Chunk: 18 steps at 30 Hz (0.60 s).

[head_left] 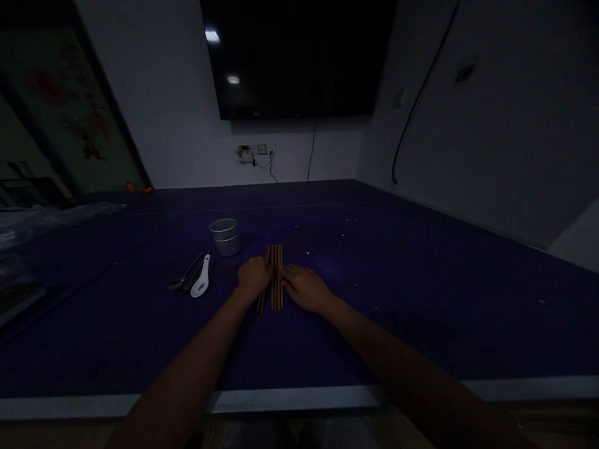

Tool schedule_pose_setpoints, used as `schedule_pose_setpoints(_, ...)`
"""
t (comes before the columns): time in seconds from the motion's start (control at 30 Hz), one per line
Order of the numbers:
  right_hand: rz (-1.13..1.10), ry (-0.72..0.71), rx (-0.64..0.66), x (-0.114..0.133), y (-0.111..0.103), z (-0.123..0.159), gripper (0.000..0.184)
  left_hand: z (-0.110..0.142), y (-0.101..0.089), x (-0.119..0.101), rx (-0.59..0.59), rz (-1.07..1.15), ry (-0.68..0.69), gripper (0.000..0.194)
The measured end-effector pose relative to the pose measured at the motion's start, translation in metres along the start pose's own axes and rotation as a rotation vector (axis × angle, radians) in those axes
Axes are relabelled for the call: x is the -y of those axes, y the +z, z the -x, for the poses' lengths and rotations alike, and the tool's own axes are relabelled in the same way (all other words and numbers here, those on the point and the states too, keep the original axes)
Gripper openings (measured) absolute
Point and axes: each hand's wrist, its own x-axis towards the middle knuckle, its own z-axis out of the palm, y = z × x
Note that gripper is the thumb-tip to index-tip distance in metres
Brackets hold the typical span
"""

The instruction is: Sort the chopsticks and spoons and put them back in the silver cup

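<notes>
Several brown chopsticks lie side by side on the dark blue tabletop, pointing away from me. At their left edge, a couple of chopsticks slant apart from the row. My left hand is closed over these slanted ones, its curled fingers hiding their middle part. From the right, my right hand rests low with its fingers stretched out, the tips touching the row's right side. A white soup spoon with a blue mark lies left of my left hand, beside metal spoons. Behind them stands a metal cup.
The blue tabletop has a pale front edge. Small white scraps dot its surface. Clear plastic wrapping lies at far left, with a dark flat object nearer. A screen hangs above wall sockets.
</notes>
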Motion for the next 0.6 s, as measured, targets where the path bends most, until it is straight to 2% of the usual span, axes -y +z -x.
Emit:
schedule_pose_setpoints(0.2, -0.032, -0.002, -0.016, -0.0034, 0.0078, 0.0, 0.043, -0.001, 0.0027, -0.0013, 0.007, 0.084, 0.081, 0.038)
schedule_pose_setpoints(0.6, -0.018, -0.016, -0.014, -0.0035, 0.0073, -0.0001, 0.042, -0.0037, 0.0071, 0.0001, 0.009, 0.13, 0.082, 0.038)
